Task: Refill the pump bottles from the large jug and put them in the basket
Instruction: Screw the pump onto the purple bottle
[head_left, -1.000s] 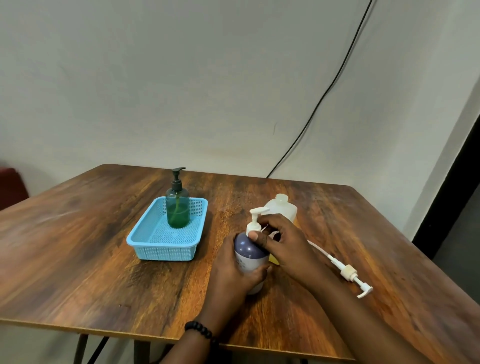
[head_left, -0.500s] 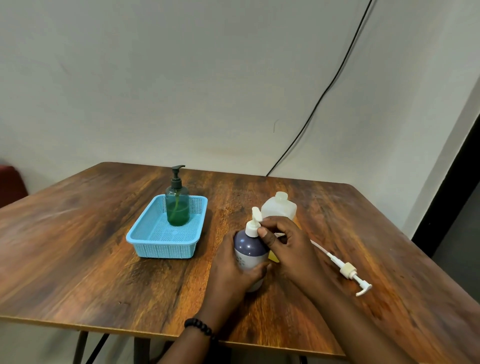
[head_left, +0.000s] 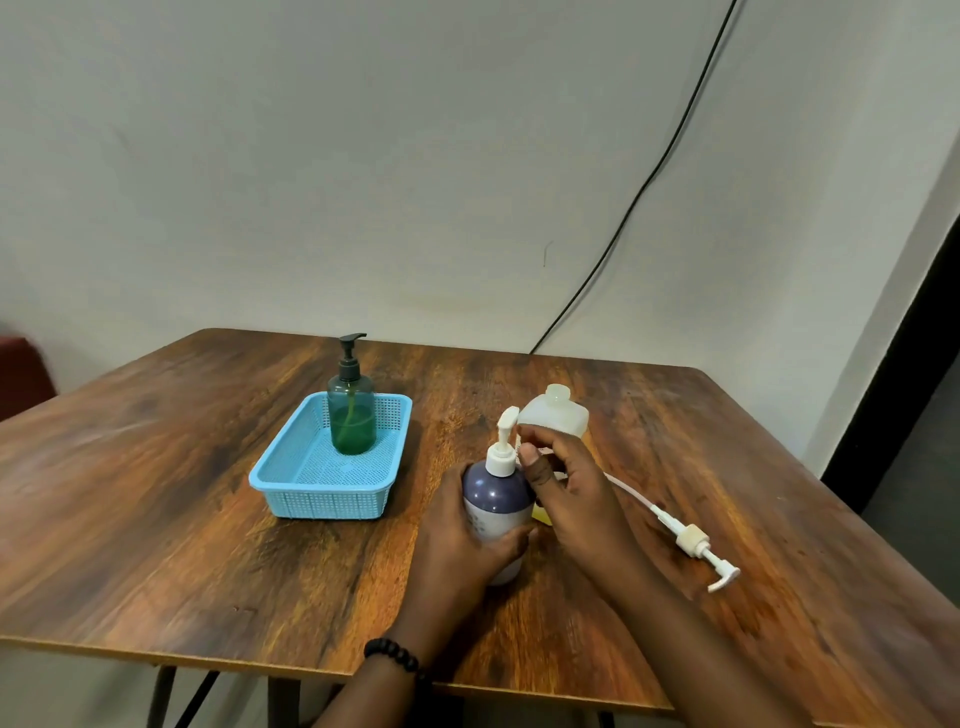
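The fingers (head_left: 511, 540) of the left hand (head_left: 457, 551) curl round the lower body of the purple pump bottle (head_left: 496, 499), gripping it upright on the worktop (head_left: 182, 519) near the front edge; a black bead bracelet (head_left: 392, 657) sits on that wrist. The right hand (head_left: 571, 493) comes in from the right, its thumb and fingertips pinching at the white pump head (head_left: 503, 447) at the bottle's neck (the nozzle points up and away). Off to the right, lying flat on the wood and apart from both hands, is a loose white pump with its long dip tube (head_left: 693, 543). Just behind the right hand stands the large translucent jug (head_left: 556, 415), its mouth uncapped, with a little yellow showing at its base beside the purple bottle. Further left and back sits the light blue basket (head_left: 322, 499), and the green pump bottle (head_left: 351, 415) with a dark pump stands upright in its far end. A black cable (head_left: 649, 182) runs down the wall behind.
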